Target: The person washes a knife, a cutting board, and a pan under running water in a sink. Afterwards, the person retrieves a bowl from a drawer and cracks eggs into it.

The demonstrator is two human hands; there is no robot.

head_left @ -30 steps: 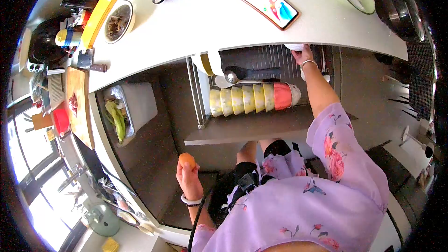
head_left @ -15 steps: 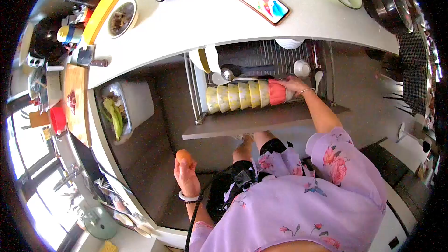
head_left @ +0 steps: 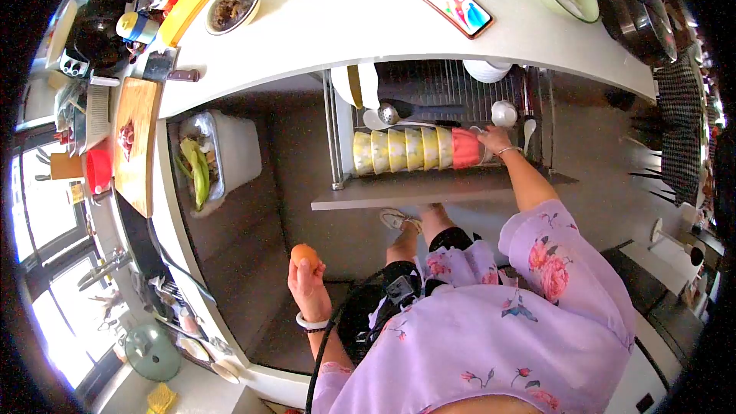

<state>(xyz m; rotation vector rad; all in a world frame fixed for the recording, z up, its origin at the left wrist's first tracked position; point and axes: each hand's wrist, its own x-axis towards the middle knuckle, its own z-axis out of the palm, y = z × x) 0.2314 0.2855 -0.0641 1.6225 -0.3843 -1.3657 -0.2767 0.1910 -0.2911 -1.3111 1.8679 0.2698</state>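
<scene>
A: Left hand (head_left: 309, 291)?

B: Fingers closed round one brown egg (head_left: 303, 254), held up in front of the body, outside the open drawer (head_left: 429, 196).

A: Right hand (head_left: 498, 140)?

B: At the right end of the bowl row, beside the pink bowl (head_left: 466, 147); whether it grips, I cannot tell.

A: Bowls?

B: Yellow-and-white bowls (head_left: 395, 150), nested sideways along the drawer's front edge, pink one to their right. Behind: slotted ladle (head_left: 389, 113) toward the left, small white bowl (head_left: 504, 113) toward the right.

A: Countertop (head_left: 345, 27)?

B: Phone (head_left: 450, 2), screen lit.
</scene>
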